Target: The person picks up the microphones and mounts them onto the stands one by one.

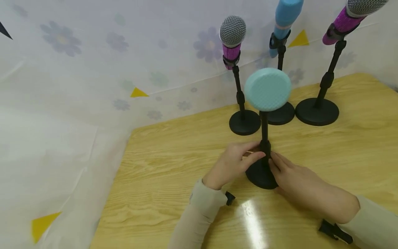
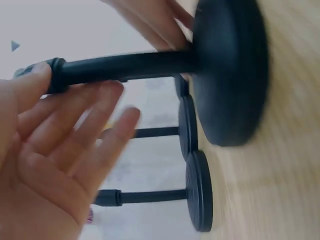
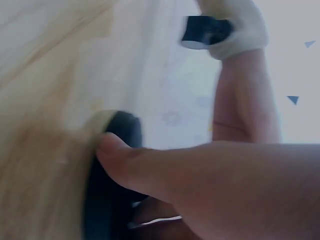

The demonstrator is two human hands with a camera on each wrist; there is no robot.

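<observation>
A black microphone stand point(image 1: 264, 131) stands upright near the front of the table, bearing a microphone with a turquoise textured head point(image 1: 268, 89). My left hand point(image 1: 231, 162) pinches its pole at the collar; in the left wrist view the thumb lies on the collar point(image 2: 57, 75) and the other fingers point(image 2: 107, 100) reach behind the pole, fairly straight. My right hand point(image 1: 300, 180) holds the stand's round base point(image 1: 261, 174) at its right side. In the right wrist view the thumb point(image 3: 120, 155) presses on the base's edge, while the other fingers are partly hidden.
Behind stand two purple microphones with silver mesh heads point(image 1: 232, 31) point(image 1: 365, 7) and a blue microphone point(image 1: 287, 15), each on a black stand. The wood-grain table point(image 1: 155, 166) backs onto a flowered white sheet point(image 1: 93, 62). Black wrist straps point(image 1: 230, 198) show at both sleeves.
</observation>
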